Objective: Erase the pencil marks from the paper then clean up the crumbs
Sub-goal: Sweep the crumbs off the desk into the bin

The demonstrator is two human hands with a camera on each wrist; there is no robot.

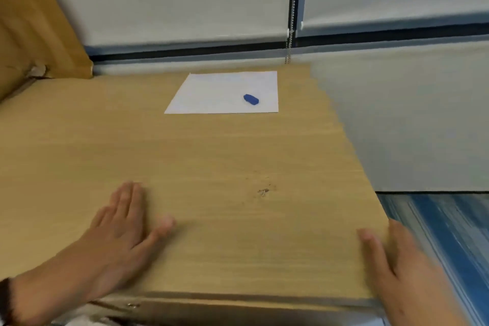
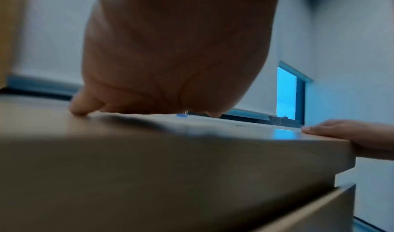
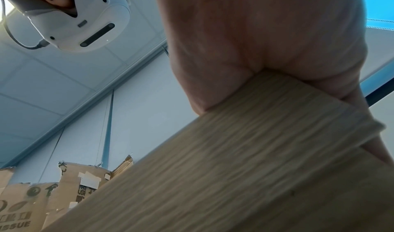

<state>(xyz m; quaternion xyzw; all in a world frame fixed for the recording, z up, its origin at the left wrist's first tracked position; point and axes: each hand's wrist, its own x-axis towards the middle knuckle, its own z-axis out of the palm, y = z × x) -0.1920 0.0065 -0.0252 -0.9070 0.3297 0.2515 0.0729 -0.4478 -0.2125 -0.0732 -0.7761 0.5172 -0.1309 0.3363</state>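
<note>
A white sheet of paper (image 1: 217,95) lies at the far middle of the wooden table (image 1: 211,246). A blue eraser (image 1: 250,99) rests on the sheet's right part, and it shows as a small blue speck (image 2: 181,115) in the left wrist view. A small pile of crumbs (image 1: 263,191) sits on the bare wood nearer to me. My left hand (image 1: 132,209) lies flat on the table, fingers straight, left of the crumbs and holding nothing. My right hand (image 1: 391,254) is against the table's right edge near the front corner, thumb on top (image 2: 332,129), palm against the edge (image 3: 255,41).
A large cardboard box (image 1: 31,21) leans at the back left. White roller blinds with a bead chain (image 1: 292,8) hang behind the table. Blue floor (image 1: 449,233) lies past the table's right edge. More cardboard boxes (image 3: 32,202) stand to the side.
</note>
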